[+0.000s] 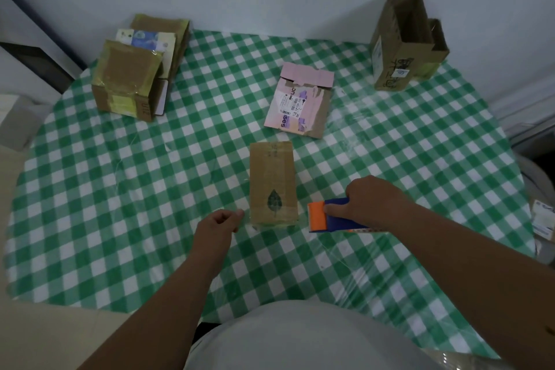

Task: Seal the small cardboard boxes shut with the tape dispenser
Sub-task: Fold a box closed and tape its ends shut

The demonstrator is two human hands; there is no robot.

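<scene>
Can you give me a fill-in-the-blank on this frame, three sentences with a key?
1. The right hand grips the ____ tape dispenser.
2. The brown box nearest the hands carries a printed ____.
3. The pink box lies on a green-and-white ____ tablecloth.

Missing words: blue-and-orange; leaf; checked.

The flat pink cardboard box point(295, 102) near the middle of the green-checked table carries large dark letters along its near edge that read "ses", and above them a fragment "on". A white shipping label point(289, 103) stuck on it bears a barcode and small print too fine to read. The taped brown cardboard box point(126, 81) at the far left shows "ZIO" or similar on its near corner, unclear. The tall open brown cardboard box point(402, 48) at the far right has dark handwritten marks and small white labels, all illegible.
</scene>
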